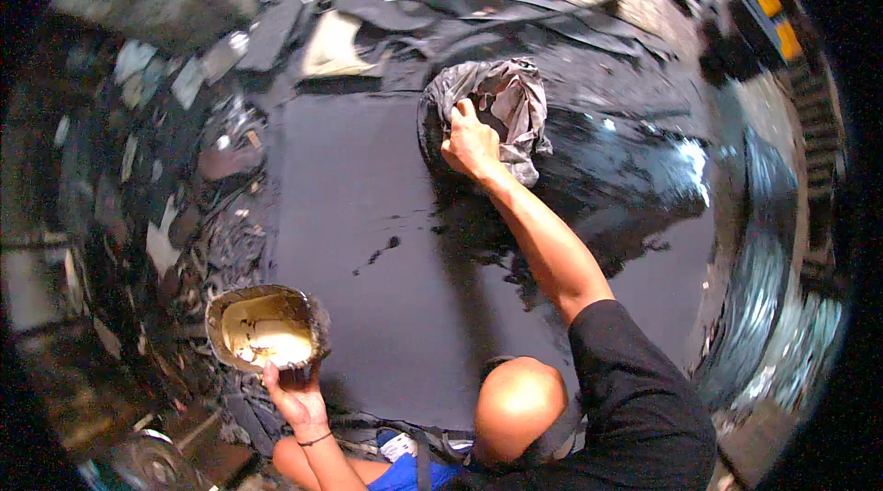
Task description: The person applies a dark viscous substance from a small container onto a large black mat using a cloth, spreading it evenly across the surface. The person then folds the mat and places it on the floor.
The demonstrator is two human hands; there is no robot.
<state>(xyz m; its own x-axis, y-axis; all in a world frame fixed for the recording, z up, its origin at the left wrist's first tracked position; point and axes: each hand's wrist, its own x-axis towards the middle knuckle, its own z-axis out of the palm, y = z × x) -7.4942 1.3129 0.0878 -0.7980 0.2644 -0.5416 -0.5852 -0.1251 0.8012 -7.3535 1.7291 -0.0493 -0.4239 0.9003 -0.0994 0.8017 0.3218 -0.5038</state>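
My left hand (302, 402) holds a round, rough-rimmed container (322, 330) by its near side, thumb over the rim. Pale yellow shows inside it, with dark streaks; I cannot tell whether that is liquid or lining. My right hand (472, 143) is closed on the left part of a crumpled grey cloth or bag (522, 109), bunched round a dark hollow. It is over a large flat black sheet (354, 178). Right of the grey bundle, the sheet has a wet, glossy dark patch (607, 178). A few dark drips (377, 254) mark its middle.
Scraps and cuttings (235, 160) are heaped along the left edge. Dark strips and a cream-coloured piece (333, 45) lie beyond the sheet. Shiny bluish sheeting (768, 261) borders the right side, with a yellow and black object (771, 8) farther off. My bare knee (521, 408) is at the near edge.
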